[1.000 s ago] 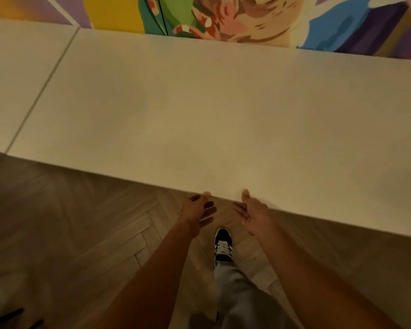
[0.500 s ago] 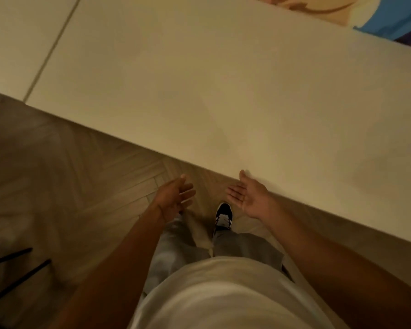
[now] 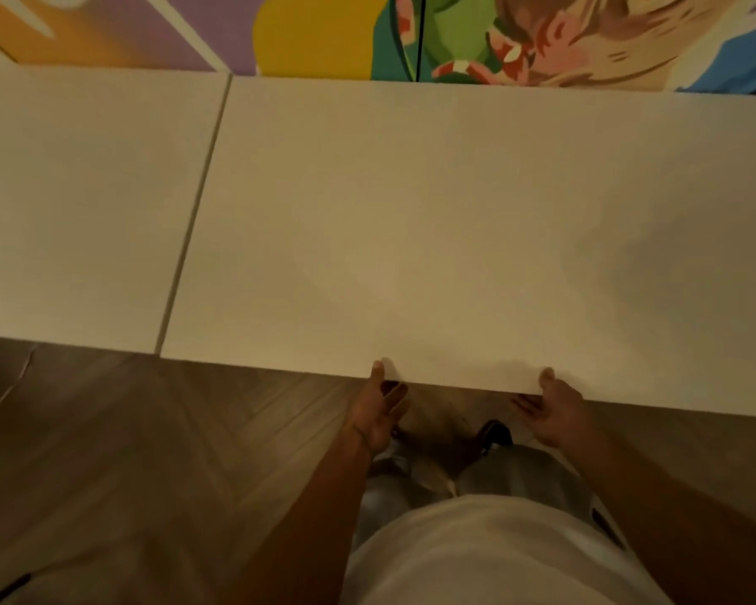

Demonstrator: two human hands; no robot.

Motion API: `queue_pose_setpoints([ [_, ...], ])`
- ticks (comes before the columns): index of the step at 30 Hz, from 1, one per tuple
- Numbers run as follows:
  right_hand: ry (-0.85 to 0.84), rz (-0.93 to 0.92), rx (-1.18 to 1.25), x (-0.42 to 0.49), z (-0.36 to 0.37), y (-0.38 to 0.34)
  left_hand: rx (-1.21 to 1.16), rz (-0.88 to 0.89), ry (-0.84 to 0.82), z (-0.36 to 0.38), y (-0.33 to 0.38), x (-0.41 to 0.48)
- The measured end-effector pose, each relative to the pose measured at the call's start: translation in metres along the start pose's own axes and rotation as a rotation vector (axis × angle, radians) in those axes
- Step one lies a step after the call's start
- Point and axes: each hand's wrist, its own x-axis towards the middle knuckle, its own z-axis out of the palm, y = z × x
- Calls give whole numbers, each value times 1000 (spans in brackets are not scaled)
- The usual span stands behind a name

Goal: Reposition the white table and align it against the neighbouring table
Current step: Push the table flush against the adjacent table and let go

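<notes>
- Both hands, hovering open and clear of the table half a second ago, are now clasping the near edge of the white table (image 3: pixel 455 220).
- Left hand (image 3: pixel 378 406): pinching the edge, thumb lying on top, fingers reaching beneath.
- Right hand (image 3: pixel 553 408): gripping likewise.
- White table: sitting just beside the neighbouring table (image 3: pixel 84 203), a thin seam running between them.
- Fingertips hiding under the tabletop; the table's right end running out of view.
</notes>
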Motion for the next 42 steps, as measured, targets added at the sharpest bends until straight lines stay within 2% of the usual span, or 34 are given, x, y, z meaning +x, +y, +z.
queue_pose_setpoints([
  [7, -55, 42, 52, -22, 46, 32, -29, -109, -45, -13, 21, 11],
  [16, 67, 30, 2, -32, 71, 34, -143, -131, 19, -22, 45, 23],
  [18, 95, 14, 113, -29, 73, 33, -163, -118, 27, -26, 50, 23],
  [20, 55, 52, 158, -25, 74, 33, -188, -106, 21, -32, 53, 24],
  [22, 39, 61, 17, -22, 76, 40, -188, -89, 25, -39, 57, 25],
  [23, 24, 110, 28, -22, 78, 43, -192, -88, 30, -43, 59, 26],
  [26, -42, 95, 59, -22, 87, 53, -196, -89, 55, -58, 69, 30],
  [30, -12, 90, 92, -31, 109, 64, -235, -104, 78, -73, 83, 39],
  [38, -17, 37, 231, -48, 154, 108, -57, -140, 2, -108, 112, 42],
  [42, 42, -34, 269, -49, 158, 109, -25, -122, -41, -115, 116, 43],
])
